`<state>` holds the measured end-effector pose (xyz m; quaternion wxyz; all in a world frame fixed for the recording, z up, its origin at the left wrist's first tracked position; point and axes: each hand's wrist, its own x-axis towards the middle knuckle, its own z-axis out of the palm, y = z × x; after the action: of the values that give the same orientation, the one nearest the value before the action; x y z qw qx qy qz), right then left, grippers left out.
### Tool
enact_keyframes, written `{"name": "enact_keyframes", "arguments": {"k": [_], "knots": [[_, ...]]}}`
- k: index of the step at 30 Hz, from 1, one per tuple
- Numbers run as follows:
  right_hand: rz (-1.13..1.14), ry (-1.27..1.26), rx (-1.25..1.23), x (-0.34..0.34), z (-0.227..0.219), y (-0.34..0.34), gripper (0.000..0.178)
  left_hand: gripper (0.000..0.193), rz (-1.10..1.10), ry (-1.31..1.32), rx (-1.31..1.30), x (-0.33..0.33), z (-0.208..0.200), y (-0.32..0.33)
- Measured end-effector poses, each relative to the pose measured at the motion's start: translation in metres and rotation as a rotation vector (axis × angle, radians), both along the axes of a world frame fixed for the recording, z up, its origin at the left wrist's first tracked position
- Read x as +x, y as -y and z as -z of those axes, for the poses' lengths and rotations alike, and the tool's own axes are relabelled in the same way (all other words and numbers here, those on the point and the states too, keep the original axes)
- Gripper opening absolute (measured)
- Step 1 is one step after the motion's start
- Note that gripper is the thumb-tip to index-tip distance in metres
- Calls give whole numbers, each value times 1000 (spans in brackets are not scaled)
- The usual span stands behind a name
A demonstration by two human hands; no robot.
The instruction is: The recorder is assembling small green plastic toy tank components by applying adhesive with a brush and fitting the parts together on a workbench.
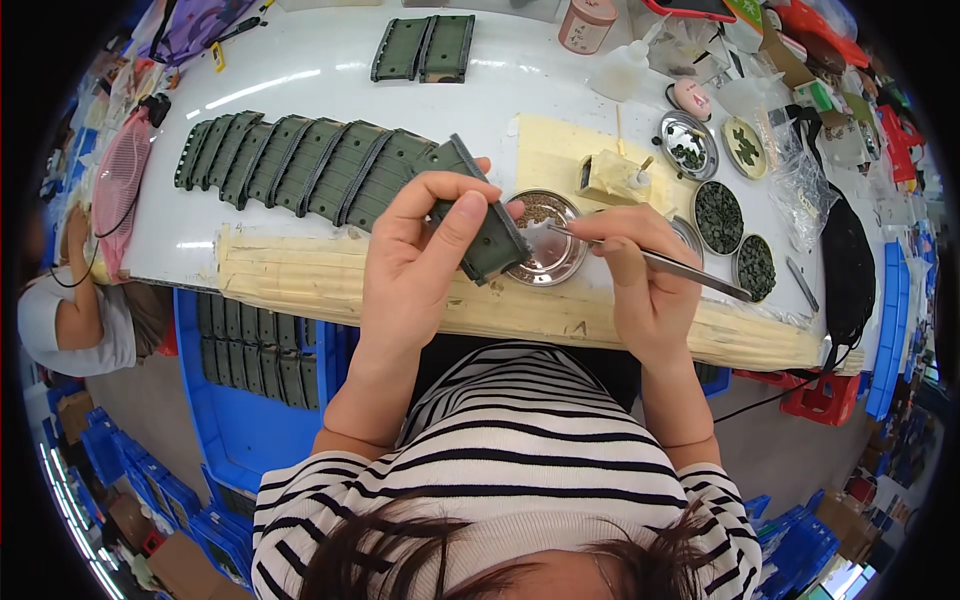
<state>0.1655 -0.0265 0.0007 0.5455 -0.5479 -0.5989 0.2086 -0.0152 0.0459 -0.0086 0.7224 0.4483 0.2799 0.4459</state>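
My left hand [415,245] is closed around a dark green plastic panel [492,248] with a raised ridged edge, holding it tilted above the table's front. In my right hand [650,290] is a pair of metal tweezers [695,273], pinched between thumb and fingers. Their tips point left toward the panel, over a round metal dish [572,262] with tiny brownish bits in it. Whether the tips grip anything is too small to tell. A row of similar green panels [300,165] lies overlapping on the table to the left.
Two more panels [447,48] lie at the back. Small dark green pieces [718,215] fill dishes at the right, beside a yellow block [612,178]. Below the table's left is a blue crate [235,420] with panels. Another person [75,320] sits far left.
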Motion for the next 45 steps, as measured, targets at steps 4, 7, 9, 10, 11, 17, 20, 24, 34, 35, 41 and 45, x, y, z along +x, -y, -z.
{"name": "enact_keyframes", "arguments": {"k": [4,7,9,10,11,17,20,24,34,35,41,45], "knots": [[-78,52,89,2,-19,3,10,25,244,19,-21,9,3,6],[-116,155,126,5,-20,3,13,27,368,208,-249,16,-3,14],[-129,209,104,5,-23,7,16,26,376,179,-285,18,-2,15],[-119,203,105,4,-23,9,15,26,380,164,-303,19,-1,15],[-110,196,106,2,-24,10,15,27,378,176,-293,20,1,15],[-145,-52,92,13,-20,7,13,32,440,250,-289,20,4,15],[-145,-125,2,11,-24,8,13,33,442,220,-260,21,2,16],[-178,-43,56,12,-26,4,11,34,408,174,-199,22,0,17],[-184,-27,48,13,-26,4,10,34,413,170,-216,23,0,18],[-184,-25,52,13,-26,4,9,34,408,166,-212,23,0,18],[-176,-31,56,11,-24,2,10,33,395,153,-194,23,2,18],[-169,-40,52,11,-23,2,11,33,400,153,-197,23,1,18]]}}
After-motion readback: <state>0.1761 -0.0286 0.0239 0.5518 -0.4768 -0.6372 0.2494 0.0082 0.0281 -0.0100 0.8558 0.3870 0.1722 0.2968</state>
